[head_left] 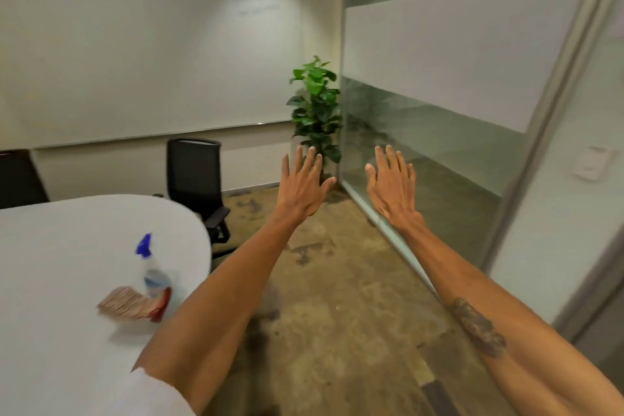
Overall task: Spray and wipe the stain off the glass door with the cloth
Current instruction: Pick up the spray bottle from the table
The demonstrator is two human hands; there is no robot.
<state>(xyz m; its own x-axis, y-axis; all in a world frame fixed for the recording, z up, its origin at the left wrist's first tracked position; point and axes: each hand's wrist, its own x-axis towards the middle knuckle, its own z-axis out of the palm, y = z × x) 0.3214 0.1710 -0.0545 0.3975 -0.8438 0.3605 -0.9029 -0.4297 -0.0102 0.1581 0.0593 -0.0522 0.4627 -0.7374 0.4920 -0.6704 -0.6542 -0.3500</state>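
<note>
My left hand [304, 184] and my right hand [391, 186] are stretched out in front of me, palms down, fingers spread, holding nothing. A clear spray bottle [153, 272] with a blue trigger head stands on the white table [67, 246] at lower left. A folded pinkish-beige cloth [130, 304] with a red edge lies on the table against the bottle's base. Both are well to the left of my left forearm. The glass door [574, 179] with its metal frame is at the far right; no stain on it can be made out.
A glass partition [439, 78] with a frosted band runs along the right. A potted plant [315, 111] stands in the corner. A black office chair [196, 179] sits behind the table, a second dark chair [17, 179] at far left. Mottled brown floor [331, 314] lies below my arms.
</note>
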